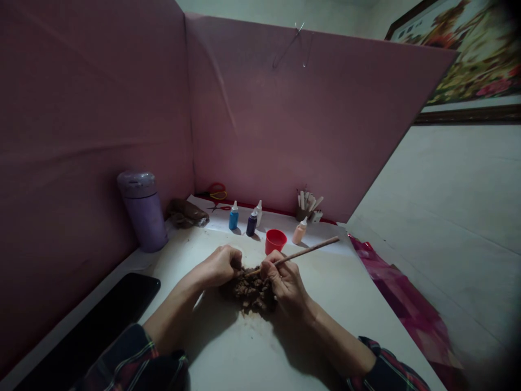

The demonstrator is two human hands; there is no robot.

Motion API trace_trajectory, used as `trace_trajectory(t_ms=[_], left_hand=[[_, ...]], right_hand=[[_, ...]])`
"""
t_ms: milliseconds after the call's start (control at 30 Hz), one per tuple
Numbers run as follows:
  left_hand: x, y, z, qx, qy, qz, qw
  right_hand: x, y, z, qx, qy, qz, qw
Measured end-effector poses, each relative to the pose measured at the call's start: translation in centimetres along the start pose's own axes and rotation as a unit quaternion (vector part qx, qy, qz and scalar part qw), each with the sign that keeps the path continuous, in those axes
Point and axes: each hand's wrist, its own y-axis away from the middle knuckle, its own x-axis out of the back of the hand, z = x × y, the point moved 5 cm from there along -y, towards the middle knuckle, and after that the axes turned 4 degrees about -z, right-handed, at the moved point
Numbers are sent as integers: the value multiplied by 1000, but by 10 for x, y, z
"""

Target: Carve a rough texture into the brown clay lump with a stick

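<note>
A rough, crumbly mound of brown clay (254,293) lies on the white table in front of me. My right hand (287,282) is closed round a long, thin wooden stick (311,249), held like a pen. Its lower tip touches the top of the mound, and the other end slants up to the right. At the mound's left edge, my left hand (222,266) is curled with the fingertips turned down; what they pinch, if anything, is hidden. Just behind the right hand stands a red plastic cup (275,241).
Small blue (233,217), dark (251,224) and peach (299,232) bottles stand behind, near a tool holder (304,210). Scissors (217,191) and a brown wrapped bundle (185,213) lie back left. A purple tumbler (145,214) and black slab (101,331) are at left. Pink panels enclose the table.
</note>
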Motion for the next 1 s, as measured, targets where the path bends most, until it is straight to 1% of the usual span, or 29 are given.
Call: trace_trajectory(t_ms=[167,267,400,433,467,500,567,633,667,733,833,900,1000], left_hand=[[1,7,15,-1,-95,17,995],[1,10,21,7,-137,14,990],[-1,7,14,4,-116,17,993],[-1,5,11,-2,-100,18,995],[-2,4,8,-7,-79,17,997],[-3,3,5,-13,-58,14,998],[-3,1,2,-20,-23,5,1000],[-3,0,2,-22,-5,0,1000],[-2,0,2,-20,1,-1,1000],[-1,0,1,-15,13,-3,1000],[0,-1,-1,-9,38,-11,999],[2,-1,-3,-4,54,-18,998],[4,1,-2,2,64,-36,997]], right_hand=[[-10,-2,-17,97,75,-34,992],[-24,4,-21,168,136,-61,974],[-40,18,-23,268,220,-77,935],[-41,21,-23,282,226,-75,929],[-40,23,-22,284,219,-72,931],[-37,24,-21,268,201,-65,940],[-24,23,-15,205,142,-32,968],[-8,22,-9,135,71,26,988],[-1,22,-5,102,37,58,992],[9,21,5,43,-31,111,992],[13,20,21,-52,-127,165,977],[11,20,28,-81,-175,183,964],[10,20,29,-85,-199,194,957]])
